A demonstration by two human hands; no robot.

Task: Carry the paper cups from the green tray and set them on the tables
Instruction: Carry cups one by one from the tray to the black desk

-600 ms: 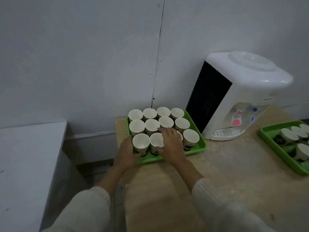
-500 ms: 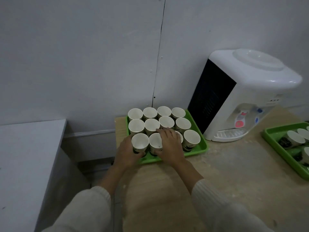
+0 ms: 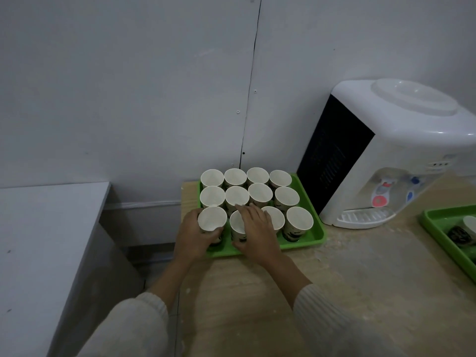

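Note:
A green tray (image 3: 316, 235) sits on a wooden table (image 3: 322, 292) against the wall, packed with several upright white paper cups in rows. My left hand (image 3: 192, 237) wraps around the front-left cup (image 3: 211, 219). My right hand (image 3: 255, 231) grips the second cup in the front row (image 3: 237, 225), fingers over its rim. Both cups stand in the tray. The third front cup is partly hidden behind my right hand.
A white water dispenser (image 3: 391, 155) stands right of the tray. A second green tray (image 3: 438, 228) with cups lies at the right edge. A grey table (image 3: 43, 240) stands to the left, with a gap between it and the wooden table.
Both hands have closed more firmly around the two front cups; the view has shifted slightly. The cups remain in the tray.

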